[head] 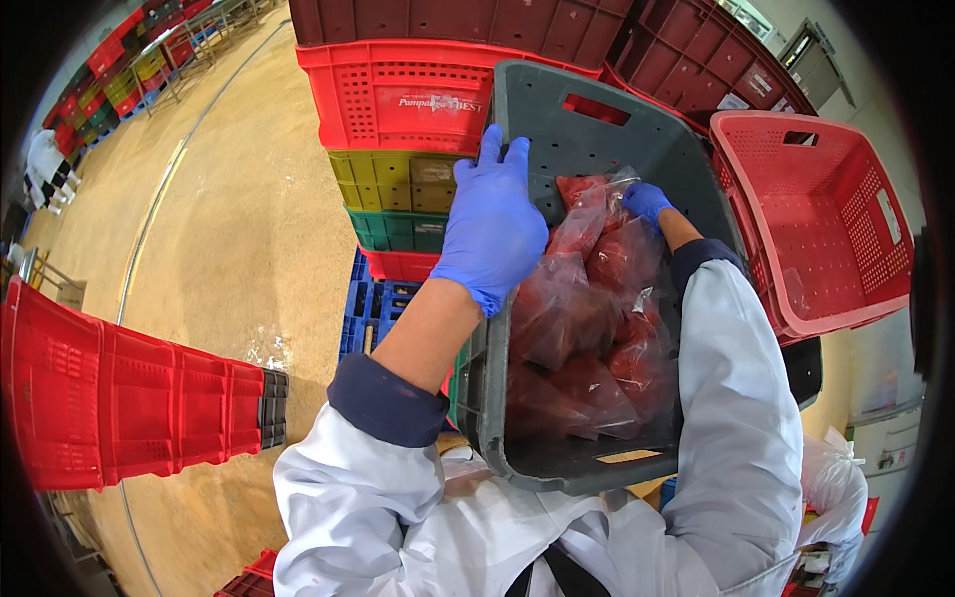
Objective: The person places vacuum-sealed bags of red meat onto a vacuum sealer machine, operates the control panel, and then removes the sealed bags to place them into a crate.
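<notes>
A deep grey plastic crate (495, 403) stands tilted before me, with several clear plastic bags of red contents (571, 317) piled inside. My left hand (498, 216), in a blue glove, lies at the crate's left rim, its fingers extended up along the edge; whether it grips the rim is hard to tell. Inside the crate, my right hand (646, 203), also gloved in blue, has its fingers closed on the clear top of a plastic bag (618, 195) at the far end of the pile.
Red, yellow and green crates (392, 179) are stacked behind on a blue pallet (373, 298). An empty pink-red crate (821, 224) stands at right. Nested red crates (164, 395) rise at left. One co-worker (834, 492) is at lower right, another person (48, 168) far left.
</notes>
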Action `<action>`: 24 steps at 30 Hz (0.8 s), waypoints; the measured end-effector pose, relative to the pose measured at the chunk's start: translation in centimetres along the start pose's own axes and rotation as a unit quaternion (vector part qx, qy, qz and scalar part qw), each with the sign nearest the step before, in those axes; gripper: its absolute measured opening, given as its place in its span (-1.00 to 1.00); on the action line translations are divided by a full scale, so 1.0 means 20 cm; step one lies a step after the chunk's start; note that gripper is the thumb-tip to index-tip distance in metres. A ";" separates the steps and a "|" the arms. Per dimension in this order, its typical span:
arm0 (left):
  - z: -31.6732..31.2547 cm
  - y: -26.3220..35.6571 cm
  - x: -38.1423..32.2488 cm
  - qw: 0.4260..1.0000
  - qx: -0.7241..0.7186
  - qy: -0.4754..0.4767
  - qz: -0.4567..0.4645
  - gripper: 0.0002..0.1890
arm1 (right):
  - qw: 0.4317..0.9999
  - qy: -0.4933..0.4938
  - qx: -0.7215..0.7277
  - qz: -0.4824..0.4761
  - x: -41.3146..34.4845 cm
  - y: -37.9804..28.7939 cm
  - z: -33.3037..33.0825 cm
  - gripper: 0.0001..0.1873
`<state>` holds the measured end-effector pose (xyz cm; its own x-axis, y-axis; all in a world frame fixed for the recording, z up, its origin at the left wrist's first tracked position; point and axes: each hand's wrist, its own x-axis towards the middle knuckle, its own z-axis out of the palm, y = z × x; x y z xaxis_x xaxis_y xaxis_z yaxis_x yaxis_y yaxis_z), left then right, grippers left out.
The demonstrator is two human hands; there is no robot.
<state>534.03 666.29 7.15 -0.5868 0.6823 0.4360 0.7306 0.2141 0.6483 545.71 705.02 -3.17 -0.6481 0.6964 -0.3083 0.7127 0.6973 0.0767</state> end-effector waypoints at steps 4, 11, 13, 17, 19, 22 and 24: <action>0.02 0.01 0.00 1.000 -0.011 0.001 -0.003 -0.36 | 0.974 -0.008 -0.148 -0.171 -0.09 0.06 -0.05 -0.56; 0.02 -0.07 0.00 0.999 0.003 0.032 0.008 -0.37 | 0.900 -0.047 0.428 0.069 -0.67 -0.43 -0.20 -0.24; 0.03 -0.06 0.00 0.999 -0.009 0.041 0.017 -0.37 | 0.929 0.055 0.365 -0.001 -0.65 -0.51 -0.07 -0.27; 0.03 -0.05 0.01 0.998 -0.028 0.028 0.040 -0.38 | 0.991 0.127 0.046 -0.005 -0.43 -0.49 0.16 -0.39; 0.01 -0.08 0.01 0.998 -0.027 0.042 0.048 -0.38 | 0.978 0.177 0.088 0.063 -0.48 -0.57 0.13 -0.46; 0.05 -0.04 0.00 0.999 -0.025 0.016 0.023 -0.37 | 0.967 0.226 0.111 0.049 -0.37 -0.32 0.28 -0.56; 0.04 -0.05 0.00 1.000 -0.027 0.006 0.006 -0.36 | 0.964 0.236 0.120 0.020 -0.36 -0.33 0.26 -0.57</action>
<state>533.62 666.70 6.07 -0.5829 0.6754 0.4517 0.7177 0.1672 0.6760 546.97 694.48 -6.36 -0.6289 0.7609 0.1599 0.7444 0.6486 -0.1588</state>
